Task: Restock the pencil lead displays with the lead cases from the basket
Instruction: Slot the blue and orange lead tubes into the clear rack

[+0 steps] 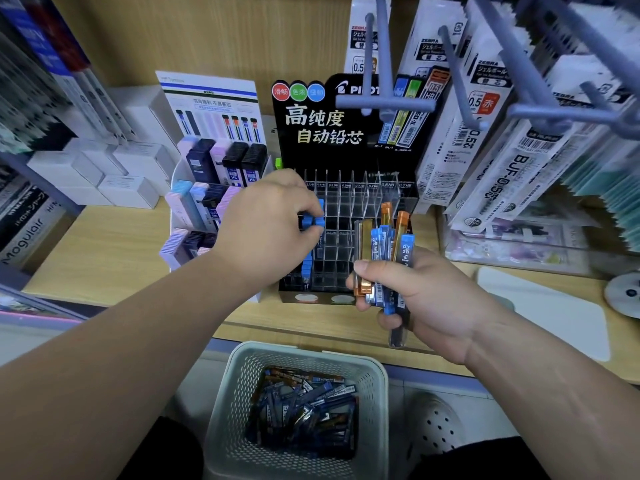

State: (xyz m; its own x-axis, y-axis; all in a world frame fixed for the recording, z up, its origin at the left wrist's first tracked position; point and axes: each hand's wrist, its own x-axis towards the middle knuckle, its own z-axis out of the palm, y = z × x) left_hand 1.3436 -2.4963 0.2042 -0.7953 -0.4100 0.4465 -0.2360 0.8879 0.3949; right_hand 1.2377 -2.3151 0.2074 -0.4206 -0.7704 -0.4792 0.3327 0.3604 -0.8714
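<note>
Fingers (304, 202) of left hand (266, 220) pinch a blue-capped lead case (314, 221) over the left column of the display rack (360, 209), slot just under the fingertips. Right of them, right hand (429, 299) grips a fanned bundle of cases (384, 244), fingers curled round it. Below both, basket (239, 375) holds spare cases (304, 410). Risks: case goes in the wrong-size slot, or the loose bundle slips and drops.

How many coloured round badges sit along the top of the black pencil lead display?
3, in a row at the top left corner of the black display: a red badge leftmost, a green badge in the middle, a blue badge rightmost. None seems hidden.
</note>
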